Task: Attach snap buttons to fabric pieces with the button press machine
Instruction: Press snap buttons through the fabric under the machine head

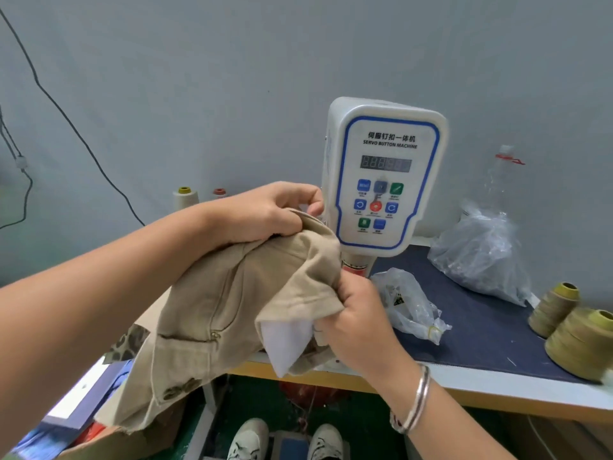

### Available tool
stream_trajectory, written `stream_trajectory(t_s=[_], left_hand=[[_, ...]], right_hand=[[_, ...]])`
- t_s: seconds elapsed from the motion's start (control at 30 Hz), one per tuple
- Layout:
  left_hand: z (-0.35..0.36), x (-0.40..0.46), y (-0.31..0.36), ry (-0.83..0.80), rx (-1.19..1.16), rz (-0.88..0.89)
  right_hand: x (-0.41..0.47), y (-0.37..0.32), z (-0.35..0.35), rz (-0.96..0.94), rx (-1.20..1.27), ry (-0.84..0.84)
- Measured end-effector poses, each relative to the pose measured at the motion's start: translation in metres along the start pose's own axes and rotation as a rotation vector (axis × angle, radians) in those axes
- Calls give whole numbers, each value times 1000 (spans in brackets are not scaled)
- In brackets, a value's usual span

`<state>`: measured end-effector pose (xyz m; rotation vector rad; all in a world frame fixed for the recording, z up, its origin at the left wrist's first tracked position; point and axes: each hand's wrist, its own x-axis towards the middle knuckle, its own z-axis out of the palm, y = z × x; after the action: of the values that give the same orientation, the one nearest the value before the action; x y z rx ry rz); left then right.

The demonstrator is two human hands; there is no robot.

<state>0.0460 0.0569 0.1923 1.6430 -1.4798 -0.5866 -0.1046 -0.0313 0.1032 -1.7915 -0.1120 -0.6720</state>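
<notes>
A beige fabric piece (232,293), crumpled, with stitched seams, a small metal ring and a white lining corner showing low down, hangs in the air before the front edge of the tabletop (481,313). Its long axis slopes from lower left up to upper right, toward the button press machine (384,174). The left hand (265,210) pinches its upper edge; the right hand (361,313) grips its lower right fold.

Denim-covered table (481,330): bags (411,310), thread cones (577,340).
</notes>
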Motion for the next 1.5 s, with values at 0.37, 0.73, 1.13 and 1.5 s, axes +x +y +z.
stream_trajectory(t_s=[0.37,0.73,1.13,1.5], left_hand=[[-27,-47,-82,-7,165,-887],[-2,-70,-104,278,-154,-369],[-2,-55,-57,251,-438,-200],[23,-32,-19,-110,-39,-78]], right_hand=[[-5,17,8,529,917,225],[-20,37,-1,496,814,276],[-53,13,-89,311,111,-279],[-27,1,-74,32,-35,-224]])
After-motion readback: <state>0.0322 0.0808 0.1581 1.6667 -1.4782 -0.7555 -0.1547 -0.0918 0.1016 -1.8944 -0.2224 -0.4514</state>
